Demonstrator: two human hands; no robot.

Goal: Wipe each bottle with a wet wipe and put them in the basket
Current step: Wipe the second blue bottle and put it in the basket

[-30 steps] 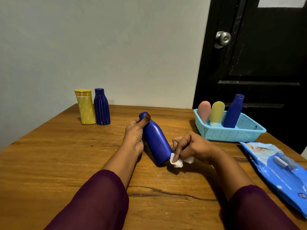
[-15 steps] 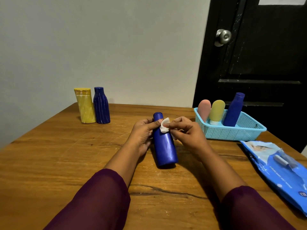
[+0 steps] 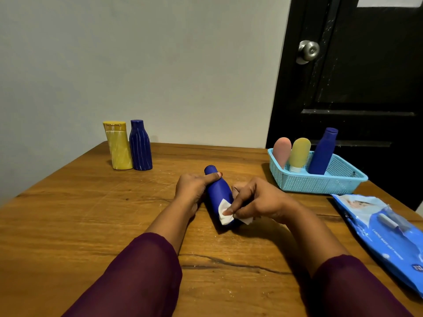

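The middle bottle is plain royal blue, the wipe white. The yellow bottle has pale streaks, the navy bottle thin white stripes. The basket is light-blue mesh, holding a pink tube, a yellow tube and a blue bottle. The pack is blue, the table brown with wood grain, the sleeves maroon, the door black.

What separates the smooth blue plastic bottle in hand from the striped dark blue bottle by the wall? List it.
Pose: the smooth blue plastic bottle is tilted; the striped dark blue bottle stands upright.
Handling: the left hand grips the smooth one, the right hand presses a white wet wipe to it; no hand touches the striped one.
Surface: smooth one plain, striped one pale-lined.
Both are blue.
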